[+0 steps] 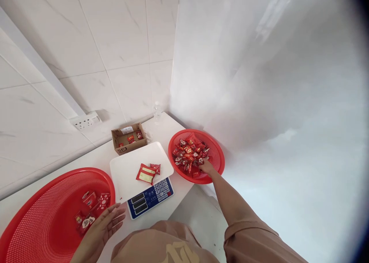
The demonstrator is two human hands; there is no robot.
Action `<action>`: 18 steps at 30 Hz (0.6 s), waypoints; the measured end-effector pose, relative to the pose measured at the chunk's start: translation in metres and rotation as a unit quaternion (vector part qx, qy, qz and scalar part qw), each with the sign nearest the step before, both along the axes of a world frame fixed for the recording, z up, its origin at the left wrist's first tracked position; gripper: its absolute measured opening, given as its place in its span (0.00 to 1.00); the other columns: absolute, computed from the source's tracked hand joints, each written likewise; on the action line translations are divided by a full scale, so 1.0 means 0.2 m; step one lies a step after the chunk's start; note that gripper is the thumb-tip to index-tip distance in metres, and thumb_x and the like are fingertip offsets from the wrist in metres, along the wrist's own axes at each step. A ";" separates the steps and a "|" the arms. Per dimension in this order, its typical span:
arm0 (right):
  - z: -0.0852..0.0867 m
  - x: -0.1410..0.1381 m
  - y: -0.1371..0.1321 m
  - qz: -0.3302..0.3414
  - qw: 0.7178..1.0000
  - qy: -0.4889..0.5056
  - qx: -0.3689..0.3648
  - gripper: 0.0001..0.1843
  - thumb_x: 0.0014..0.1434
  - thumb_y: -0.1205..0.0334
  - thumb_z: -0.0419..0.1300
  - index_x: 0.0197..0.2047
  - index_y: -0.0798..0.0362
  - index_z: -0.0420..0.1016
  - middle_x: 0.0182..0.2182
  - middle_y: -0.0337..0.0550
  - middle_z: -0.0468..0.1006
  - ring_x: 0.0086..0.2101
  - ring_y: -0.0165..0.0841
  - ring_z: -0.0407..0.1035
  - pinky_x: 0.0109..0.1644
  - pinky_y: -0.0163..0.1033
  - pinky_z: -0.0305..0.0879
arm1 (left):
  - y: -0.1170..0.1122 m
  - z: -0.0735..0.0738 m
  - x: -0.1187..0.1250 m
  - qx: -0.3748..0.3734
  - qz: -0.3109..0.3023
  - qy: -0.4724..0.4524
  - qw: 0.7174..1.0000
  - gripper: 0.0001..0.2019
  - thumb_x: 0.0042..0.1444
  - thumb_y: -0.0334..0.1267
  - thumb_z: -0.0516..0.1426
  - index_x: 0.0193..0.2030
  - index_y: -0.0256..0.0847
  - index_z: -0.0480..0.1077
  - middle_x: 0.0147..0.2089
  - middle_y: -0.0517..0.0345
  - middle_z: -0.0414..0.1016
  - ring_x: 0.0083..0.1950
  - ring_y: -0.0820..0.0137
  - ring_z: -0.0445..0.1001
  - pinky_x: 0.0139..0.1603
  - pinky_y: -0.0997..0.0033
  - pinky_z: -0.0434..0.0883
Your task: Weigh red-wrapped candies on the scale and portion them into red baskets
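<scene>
My right hand [205, 166] reaches over the near rim of the right red mesh basket [216, 148] and touches the pile of small red wrapped packets [188, 151] inside. Its fingertips are partly lost among the packets, so whether it grips one is unclear. My left hand [111, 220] hovers by the right rim of the larger left red basket [25, 201], fingers extended and holding nothing. Several red packets [90, 199] lie at the bottom of that basket. Between the baskets, a larger red and pale yellow packet [146, 173] and a small red packet [156, 167] rest on the white scale pan [127, 171].
The scale's blue keypad panel [151, 197] faces me. Behind the pan stands an open cardboard box [122, 149] with a few red packets inside. A clear plastic bottle [157, 111] is near the corner. A tiled wall with a socket [85, 121] bounds the white table.
</scene>
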State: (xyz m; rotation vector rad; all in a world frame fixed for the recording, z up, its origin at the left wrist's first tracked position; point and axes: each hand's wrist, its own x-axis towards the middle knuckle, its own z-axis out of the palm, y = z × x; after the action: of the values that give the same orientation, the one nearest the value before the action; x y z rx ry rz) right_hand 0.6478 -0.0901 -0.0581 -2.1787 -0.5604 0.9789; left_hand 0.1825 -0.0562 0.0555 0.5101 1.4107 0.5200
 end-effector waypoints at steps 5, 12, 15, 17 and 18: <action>0.09 0.04 -0.02 -0.116 0.985 0.088 0.098 0.17 0.42 0.67 0.62 0.37 0.49 0.65 0.27 0.37 0.74 0.28 0.32 0.70 0.32 0.39 0.70 | 0.01 0.03 0.04 0.002 -0.011 0.007 1.000 0.15 0.54 0.33 0.60 0.49 0.40 0.71 0.46 0.48 0.80 0.45 0.64 0.79 0.47 0.65 0.76; 0.33 -0.13 0.01 -0.148 0.928 0.259 0.222 0.19 0.43 0.65 0.66 0.39 0.45 0.66 0.33 0.35 0.76 0.32 0.28 0.71 0.32 0.33 0.70 | 0.03 0.06 0.16 0.014 -0.081 -0.042 0.996 0.19 0.51 0.41 0.63 0.49 0.40 0.71 0.46 0.48 0.79 0.45 0.65 0.78 0.48 0.66 0.74; 0.43 -0.38 0.06 -0.101 0.897 0.364 0.229 0.23 0.40 0.66 0.69 0.40 0.45 0.67 0.31 0.32 0.75 0.30 0.27 0.71 0.32 0.32 0.70 | 0.03 0.10 0.27 0.035 -0.123 -0.070 0.989 0.20 0.48 0.43 0.65 0.48 0.41 0.71 0.45 0.48 0.78 0.42 0.66 0.77 0.46 0.65 0.73; 0.47 -0.59 0.08 -0.040 0.882 0.416 0.217 0.26 0.38 0.66 0.70 0.41 0.45 0.67 0.30 0.32 0.75 0.30 0.27 0.71 0.32 0.33 0.70 | 0.03 0.12 0.36 0.038 -0.145 -0.090 0.985 0.20 0.47 0.42 0.66 0.47 0.42 0.71 0.46 0.48 0.77 0.42 0.67 0.77 0.46 0.64 0.73; 0.48 -0.69 0.09 -0.006 0.875 0.436 0.209 0.27 0.37 0.65 0.70 0.42 0.46 0.67 0.30 0.32 0.76 0.29 0.27 0.71 0.32 0.33 0.69 | 0.03 0.12 0.39 0.044 -0.157 -0.099 0.982 0.21 0.48 0.43 0.65 0.49 0.43 0.70 0.47 0.48 0.76 0.43 0.67 0.76 0.45 0.64 0.73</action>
State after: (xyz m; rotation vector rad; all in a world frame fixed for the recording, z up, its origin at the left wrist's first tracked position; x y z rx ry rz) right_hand 0.5096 -0.0727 0.0386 -1.1719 -0.2690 1.5199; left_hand 0.2613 -0.0508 0.0803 0.7178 1.0943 0.3684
